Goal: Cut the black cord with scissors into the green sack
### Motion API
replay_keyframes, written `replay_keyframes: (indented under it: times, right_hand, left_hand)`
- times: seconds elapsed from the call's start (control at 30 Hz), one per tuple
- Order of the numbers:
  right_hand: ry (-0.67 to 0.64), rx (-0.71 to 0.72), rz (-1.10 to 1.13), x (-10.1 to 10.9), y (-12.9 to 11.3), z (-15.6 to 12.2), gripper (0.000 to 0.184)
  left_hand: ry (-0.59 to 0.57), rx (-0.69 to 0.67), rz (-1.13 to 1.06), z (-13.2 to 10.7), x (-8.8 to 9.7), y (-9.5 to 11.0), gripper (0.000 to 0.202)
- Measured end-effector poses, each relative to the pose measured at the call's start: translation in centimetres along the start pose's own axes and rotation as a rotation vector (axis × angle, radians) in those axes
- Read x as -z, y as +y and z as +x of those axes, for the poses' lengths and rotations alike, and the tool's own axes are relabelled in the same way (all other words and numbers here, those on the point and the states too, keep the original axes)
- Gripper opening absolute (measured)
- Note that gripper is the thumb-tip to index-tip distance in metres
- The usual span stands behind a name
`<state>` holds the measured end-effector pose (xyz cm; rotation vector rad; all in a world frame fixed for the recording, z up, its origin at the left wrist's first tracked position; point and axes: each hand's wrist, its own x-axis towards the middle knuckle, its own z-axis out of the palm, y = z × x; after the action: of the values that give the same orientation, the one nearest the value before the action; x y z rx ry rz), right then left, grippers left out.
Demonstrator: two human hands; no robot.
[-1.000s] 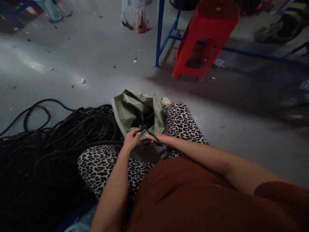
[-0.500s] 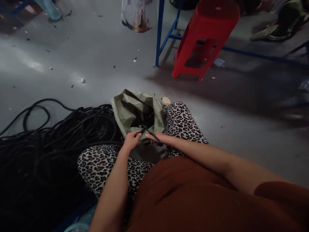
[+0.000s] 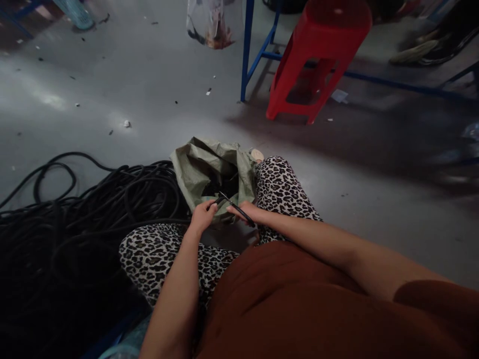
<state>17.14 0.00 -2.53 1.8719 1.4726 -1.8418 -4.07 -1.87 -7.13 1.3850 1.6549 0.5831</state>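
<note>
My left hand [image 3: 203,215] is closed around the end part of a black rubber cord or hose [image 3: 217,201], held over the near rim of an open sack. In my right hand [image 3: 245,212] is a pair of scissors [image 3: 239,209] with black handles, its blades pointing up and left at the cord's tip. The greenish woven sack [image 3: 187,169] stands between my knees, with small dark pieces [image 3: 215,188] inside. To the left lies a large tangled heap of black cord [image 3: 149,192], which runs up beside my left hand.
A red plastic stool [image 3: 318,60] stands ahead at the right, beside a blue metal frame [image 3: 247,65]. A clear bag [image 3: 211,25] hangs at the top. Small scraps [image 3: 127,123] dot the grey floor. A person's shoe [image 3: 415,52] shows at the upper right.
The scissors' handles have come closer together and the blades look more nearly closed near the cord's tip. Both hands stay almost in place.
</note>
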Motion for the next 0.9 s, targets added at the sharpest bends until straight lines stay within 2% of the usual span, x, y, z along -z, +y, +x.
replay_keyframes:
  times: [0.13, 0.27, 0.4, 0.6, 0.9]
  right_hand:
    - [-0.006, 0.009, 0.031, -0.2, 0.4, 0.4, 0.064]
    - [-0.084, 0.009, 0.115, -0.3, 0.8, 0.5, 0.065]
    - [-0.101, 0.049, 0.077, -0.3, 1.0, 1.0, 0.063]
    - [-0.056, 0.087, 0.045, 0.0, 1.1, 1.4, 0.053]
    - [-0.021, 0.112, 0.044, 0.3, 0.9, 1.1, 0.061]
  left_hand:
    - [-0.026, -0.019, 0.035, -0.2, 0.5, 0.7, 0.033]
    - [-0.109, -0.067, 0.083, -0.6, 0.9, 1.3, 0.032]
    - [-0.151, -0.072, 0.085, -0.8, 0.9, 1.4, 0.032]
    - [-0.134, -0.059, 0.077, -0.7, 0.9, 1.5, 0.029]
    - [-0.082, -0.015, 0.035, -0.4, 0.8, 1.8, 0.029]
